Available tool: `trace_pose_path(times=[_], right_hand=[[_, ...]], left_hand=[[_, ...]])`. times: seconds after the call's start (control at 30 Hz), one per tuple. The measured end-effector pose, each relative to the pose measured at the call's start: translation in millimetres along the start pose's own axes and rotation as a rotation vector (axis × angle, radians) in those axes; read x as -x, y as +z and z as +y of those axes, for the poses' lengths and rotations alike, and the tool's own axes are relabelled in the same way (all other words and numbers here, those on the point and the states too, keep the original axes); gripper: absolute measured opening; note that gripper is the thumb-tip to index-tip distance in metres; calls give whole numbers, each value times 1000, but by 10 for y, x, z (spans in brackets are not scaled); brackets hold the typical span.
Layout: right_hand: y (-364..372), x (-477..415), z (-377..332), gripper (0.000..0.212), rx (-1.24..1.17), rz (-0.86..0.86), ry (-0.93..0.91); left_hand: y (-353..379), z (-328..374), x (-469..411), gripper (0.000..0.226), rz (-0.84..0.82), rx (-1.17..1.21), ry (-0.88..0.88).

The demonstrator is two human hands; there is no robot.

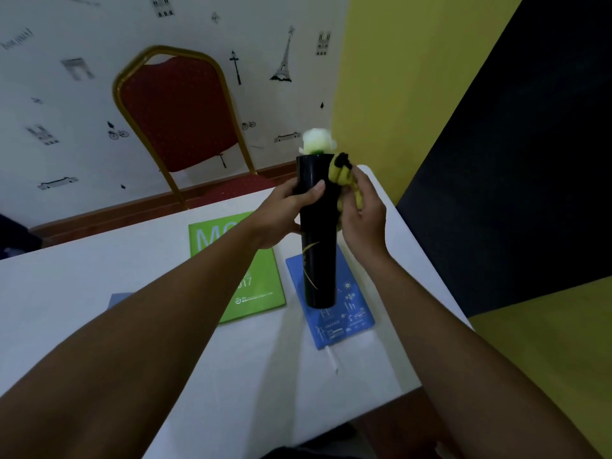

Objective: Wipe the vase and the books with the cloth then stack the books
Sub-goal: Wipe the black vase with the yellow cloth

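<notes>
1. My left hand (287, 212) was wrapped around the upper part of the tall black vase (318, 240), thumb across the front, holding it off the table.
2. My right hand (363, 217) was closed on a bunched yellow cloth (344, 180), pressing it against the vase's right side near the rim.
3. The vase was in the air, tilted slightly, its base hanging over a blue book (334, 313); I could not tell whether it touched the cover.
4. A white flower (317, 140) stuck out of its mouth.
5. I judged the vase stiff, glossy and probably slippery, likely breakable if dropped. A firm grip around the upper body seemed right, with the cloth doing the rubbing. The cloth was soft and limp, and took whatever shape I squeezed it into.
6. A green book (261, 286) lay flat just left of the blue one, partly hidden by my left forearm. A bluish corner of something else (119, 298) peeked out beside that arm; I could not tell what it was.
7. Everything sat on a white table (99, 293). The books lay under the vase, so setting it down called for bare tabletop.
8. Beyond the table stood a red chair (178, 111) with a gold frame.
</notes>
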State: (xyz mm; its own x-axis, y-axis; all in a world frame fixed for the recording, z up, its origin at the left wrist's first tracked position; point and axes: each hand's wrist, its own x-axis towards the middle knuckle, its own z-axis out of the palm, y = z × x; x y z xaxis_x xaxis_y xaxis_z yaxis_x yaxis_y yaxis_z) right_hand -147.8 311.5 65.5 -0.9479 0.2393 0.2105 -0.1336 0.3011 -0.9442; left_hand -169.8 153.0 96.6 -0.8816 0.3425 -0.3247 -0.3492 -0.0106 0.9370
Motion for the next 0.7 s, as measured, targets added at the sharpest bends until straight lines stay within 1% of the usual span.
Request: trace_pose_path(times=[0.1, 0.17, 0.23, 0.27, 0.37, 0.47, 0.57, 0.63, 0.7], right_hand=[[73, 414, 132, 37, 3, 13, 123], [85, 775, 252, 40, -28, -3, 165], [77, 1031, 334, 42, -84, -36, 189], [73, 1098, 349, 45, -107, -43, 188], [118, 1122, 338, 67, -117, -14, 178], [157, 1106, 362, 71, -44, 80, 103], [157, 1109, 454, 69, 80, 136, -25], [156, 1131, 466, 63, 104, 124, -75], [164, 1109, 402, 51, 46, 71, -86]], left_hand=[[-52, 74, -12, 41, 45, 12, 43], [-103, 144, -30, 40, 80, 44, 75], [-134, 208, -32, 37, 78, 51, 95], [-136, 217, -34, 37, 71, 53, 102], [-73, 198, -47, 36, 84, 99, 101], [49, 193, -65, 52, 100, 82, 87], [136, 214, -90, 62, 162, -58, 117], [146, 203, -122, 65, 216, -86, 134], [127, 177, -142, 63, 251, -69, 127]])
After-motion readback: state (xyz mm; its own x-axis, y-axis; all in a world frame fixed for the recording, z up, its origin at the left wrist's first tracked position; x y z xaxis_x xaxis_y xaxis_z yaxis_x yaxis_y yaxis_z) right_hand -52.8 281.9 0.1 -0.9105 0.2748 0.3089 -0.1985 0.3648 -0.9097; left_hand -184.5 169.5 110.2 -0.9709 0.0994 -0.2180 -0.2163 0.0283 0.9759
